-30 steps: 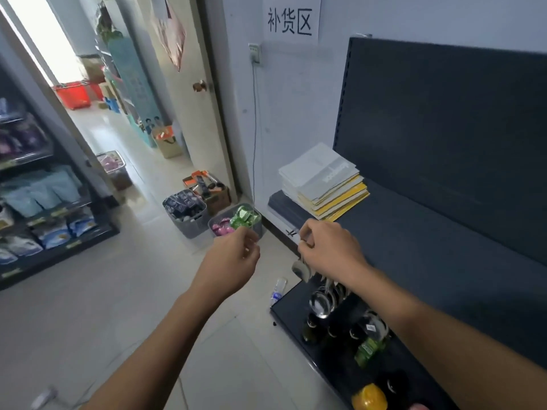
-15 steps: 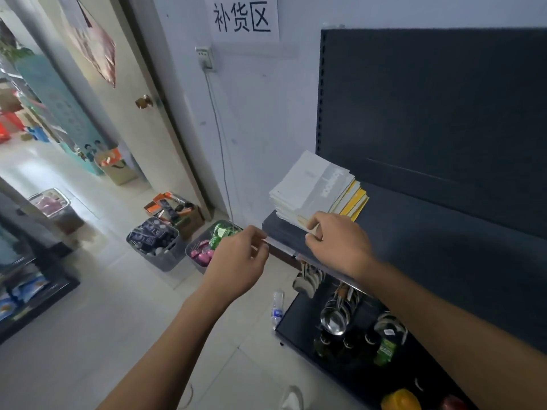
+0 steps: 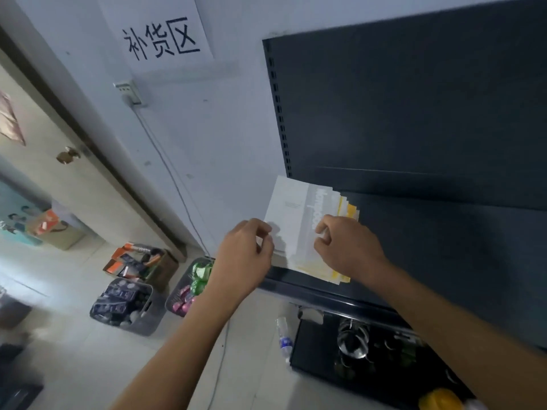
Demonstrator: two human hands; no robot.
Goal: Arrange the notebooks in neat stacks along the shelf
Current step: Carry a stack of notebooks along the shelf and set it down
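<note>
A stack of notebooks (image 3: 296, 214) with a grey-white cover on top and yellow ones beneath lies at the left end of the dark shelf (image 3: 444, 255). My left hand (image 3: 245, 253) is at the stack's left edge, its curled fingers touching the top cover's corner. My right hand (image 3: 346, 247) lies over the stack's right near part, fingers curled at the top notebook's edge. Whether either hand really pinches a cover is unclear. The lower notebooks are mostly hidden.
The shelf runs on to the right before a dark back panel (image 3: 414, 113). Below is a lower shelf with metal cups (image 3: 352, 341) and bottles. On the floor stand bins of goods (image 3: 127, 303), a box (image 3: 142, 261) and a small bottle (image 3: 284, 335). A door (image 3: 59, 173) is left.
Both hands have moved up and forward from in front of the shelf onto the notebook stack. The view has swung right and closer to the shelf.
</note>
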